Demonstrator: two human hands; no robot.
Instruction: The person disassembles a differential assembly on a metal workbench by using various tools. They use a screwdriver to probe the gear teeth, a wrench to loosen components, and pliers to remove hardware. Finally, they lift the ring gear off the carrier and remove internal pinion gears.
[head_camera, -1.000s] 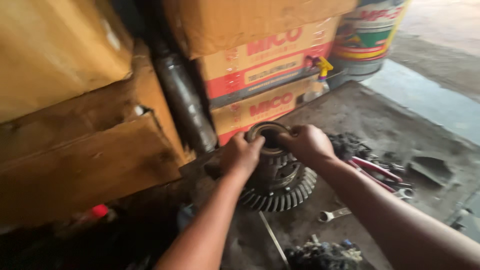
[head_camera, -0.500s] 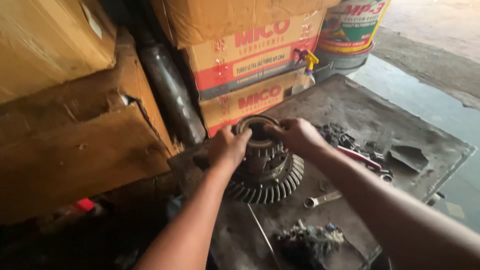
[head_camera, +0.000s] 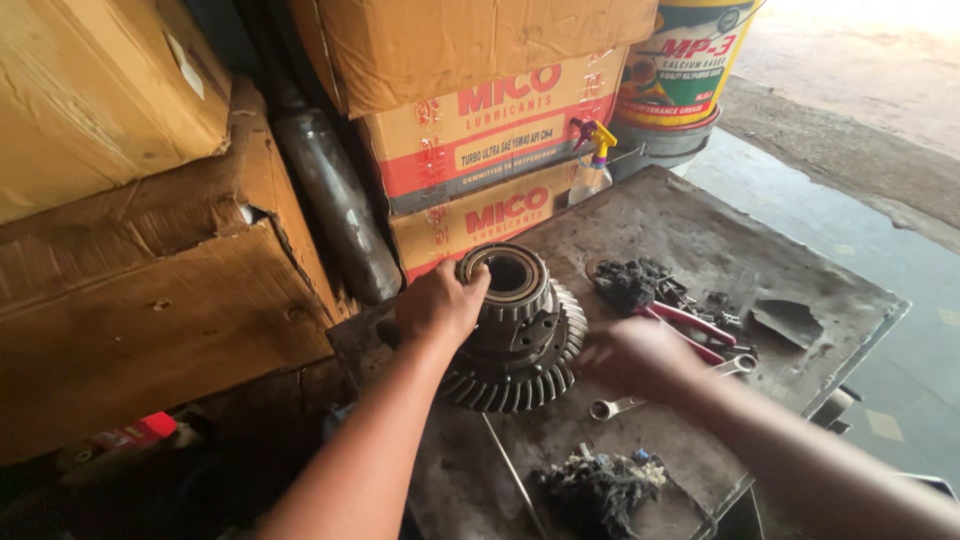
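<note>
A dark metal gear assembly (head_camera: 520, 330), with a toothed ring gear around a round housing, stands on a greasy metal table (head_camera: 690, 235). My left hand (head_camera: 438, 305) grips the upper left side of the housing. My right hand (head_camera: 635, 355) is blurred, low beside the gear's right edge, over a spanner (head_camera: 612, 407) that lies on the table. I cannot tell whether its fingers hold anything.
Stacked cardboard boxes (head_camera: 480, 130) and a steel cylinder (head_camera: 335, 205) stand behind the gear. Red-handled pliers (head_camera: 690, 325), dark small parts (head_camera: 630, 280), a greasy rag (head_camera: 600, 490), a spray bottle (head_camera: 597, 165) and a grease bucket (head_camera: 675, 75) surround it. A large carton (head_camera: 140, 290) sits left.
My right hand has left the top of the gear housing and dropped to the table at the gear's right side. My left hand stays on the housing. The camera has moved closer.
</note>
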